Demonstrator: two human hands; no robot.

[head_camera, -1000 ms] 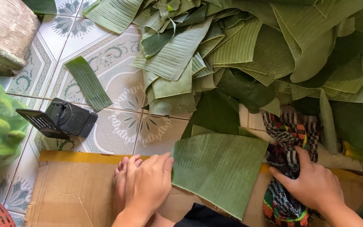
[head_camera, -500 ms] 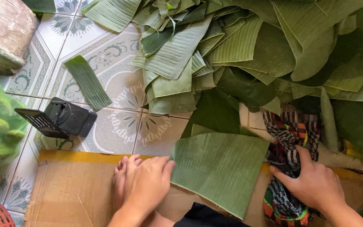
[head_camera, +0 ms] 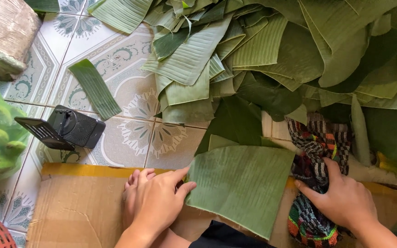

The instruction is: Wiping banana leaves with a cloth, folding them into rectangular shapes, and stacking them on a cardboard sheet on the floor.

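Over the last second nothing shifted: both hands and the leaf held position. The left hand (head_camera: 154, 204) rested flat, grip released, fingertips touching the cut banana leaf (head_camera: 242, 186) on the cardboard (head_camera: 76, 206). The right hand (head_camera: 343, 200) stayed clenched on the striped cloth (head_camera: 315, 142) beside the leaf.

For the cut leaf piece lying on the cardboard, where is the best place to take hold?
Probably the left edge of the cut leaf piece, coming from the left, where the left hand already touches it. The leaf lies flat, so pinch that free thin edge; the right hand rests on the striped cloth.
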